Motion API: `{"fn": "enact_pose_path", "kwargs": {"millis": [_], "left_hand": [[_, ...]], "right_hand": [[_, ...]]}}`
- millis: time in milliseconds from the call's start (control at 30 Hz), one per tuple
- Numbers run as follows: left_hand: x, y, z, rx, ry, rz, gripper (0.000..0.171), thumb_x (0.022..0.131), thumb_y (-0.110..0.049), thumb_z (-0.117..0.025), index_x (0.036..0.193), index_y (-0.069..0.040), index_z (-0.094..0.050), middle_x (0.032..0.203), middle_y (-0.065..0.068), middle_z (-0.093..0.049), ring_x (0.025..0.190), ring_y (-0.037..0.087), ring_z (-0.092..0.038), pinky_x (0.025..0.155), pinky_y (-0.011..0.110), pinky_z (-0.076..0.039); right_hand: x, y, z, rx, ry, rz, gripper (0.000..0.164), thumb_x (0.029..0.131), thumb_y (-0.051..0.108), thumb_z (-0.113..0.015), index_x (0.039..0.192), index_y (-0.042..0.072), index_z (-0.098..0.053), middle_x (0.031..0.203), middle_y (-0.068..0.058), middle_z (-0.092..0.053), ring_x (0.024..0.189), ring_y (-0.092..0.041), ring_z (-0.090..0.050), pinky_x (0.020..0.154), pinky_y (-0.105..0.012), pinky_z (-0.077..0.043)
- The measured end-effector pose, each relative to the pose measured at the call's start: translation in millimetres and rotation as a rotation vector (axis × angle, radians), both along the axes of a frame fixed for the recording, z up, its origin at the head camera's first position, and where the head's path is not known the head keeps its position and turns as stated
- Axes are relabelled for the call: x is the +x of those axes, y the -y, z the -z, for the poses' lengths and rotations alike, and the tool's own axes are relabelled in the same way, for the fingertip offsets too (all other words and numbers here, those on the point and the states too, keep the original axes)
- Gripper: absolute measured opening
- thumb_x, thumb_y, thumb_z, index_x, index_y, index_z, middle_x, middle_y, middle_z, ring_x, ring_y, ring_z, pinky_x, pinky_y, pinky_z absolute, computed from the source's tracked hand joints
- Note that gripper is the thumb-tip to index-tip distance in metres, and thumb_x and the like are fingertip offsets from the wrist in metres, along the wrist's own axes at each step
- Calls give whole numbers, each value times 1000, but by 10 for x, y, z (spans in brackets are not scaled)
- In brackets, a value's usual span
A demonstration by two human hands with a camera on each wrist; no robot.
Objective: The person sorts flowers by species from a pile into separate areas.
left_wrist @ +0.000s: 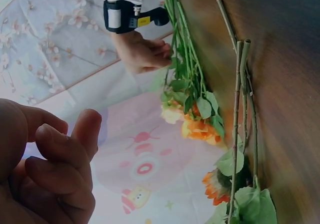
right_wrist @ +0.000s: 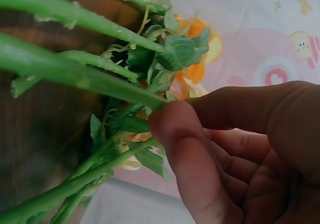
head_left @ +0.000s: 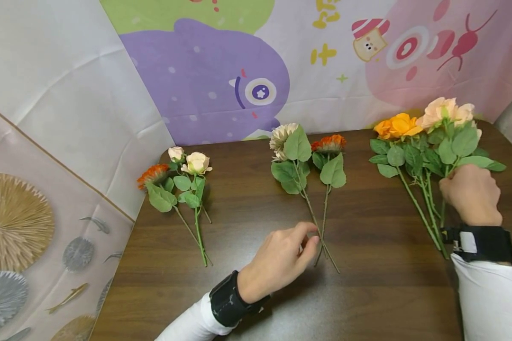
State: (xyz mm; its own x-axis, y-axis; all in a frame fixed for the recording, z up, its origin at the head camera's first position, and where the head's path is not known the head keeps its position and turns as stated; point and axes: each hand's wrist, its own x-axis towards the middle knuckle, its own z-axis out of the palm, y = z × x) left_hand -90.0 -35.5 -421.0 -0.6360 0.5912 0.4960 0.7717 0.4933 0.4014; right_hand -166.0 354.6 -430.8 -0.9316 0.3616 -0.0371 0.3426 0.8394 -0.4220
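My right hand [head_left: 471,194] pinches a green rose stem [right_wrist: 85,77] between thumb and fingertip, at the right bunch. This bunch has peach roses [head_left: 445,112] and orange roses [head_left: 398,126] over green leaves. Which bloom the pinched stem carries, I cannot tell. My left hand [head_left: 281,258], fingers loosely bent, is beside the crossed brown stems of the middle flowers. In the left wrist view its fingers [left_wrist: 65,169] hold nothing and are apart from those stems [left_wrist: 237,114]. The middle flowers are a cream bloom [head_left: 283,139] and an orange-red bloom [head_left: 329,143].
At the left of the brown wooden table [head_left: 247,208] lie a cream rose [head_left: 197,163], a smaller pale rosebud [head_left: 176,153] and an orange-red flower [head_left: 152,175]. Behind the table hangs a cartoon-printed cloth [head_left: 222,71].
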Motion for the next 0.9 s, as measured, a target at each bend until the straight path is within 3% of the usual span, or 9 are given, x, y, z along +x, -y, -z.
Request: {"fn": "enact_pose_path", "kwargs": {"millis": [267, 500, 700, 900], "left_hand": [[10, 7, -3, -33, -12, -11, 13, 94, -10, -62, 105, -4, -64, 75, -2, -68, 59, 3, -60, 52, 11, -43], [16, 6, -2, -48, -22, -17, 13, 94, -11, -61, 105, -4, -65, 75, -4, -67, 58, 2, -58, 51, 15, -45], [20, 6, 0, -52, -34, -11, 12, 94, -11, -61, 104, -5, -65, 76, -3, -69, 59, 4, -61, 52, 16, -47], [18, 9, -1, -51, -33, -6, 12, 94, -10, -61, 104, -5, -65, 75, -3, -68, 58, 3, -59, 52, 16, -47]], "right_hand": [[-14, -44, 44, 3, 80, -18, 28, 84, 13, -52, 57, 7, -52, 72, -27, -57, 74, -51, -60, 51, -49, -44], [-10, -64, 61, 14, 125, -42, 28, 85, 14, -53, 69, -8, -59, 79, -37, -57, 76, -56, -59, 52, -52, -44], [-22, -67, 67, 1, 153, -41, 31, 85, 15, -52, 58, 0, -60, 72, -30, -58, 69, -47, -60, 48, -46, -44], [-11, -27, 47, -10, 181, -14, 36, 89, 17, -51, 57, 1, -59, 69, -25, -57, 66, -41, -59, 48, -44, -44]]}}
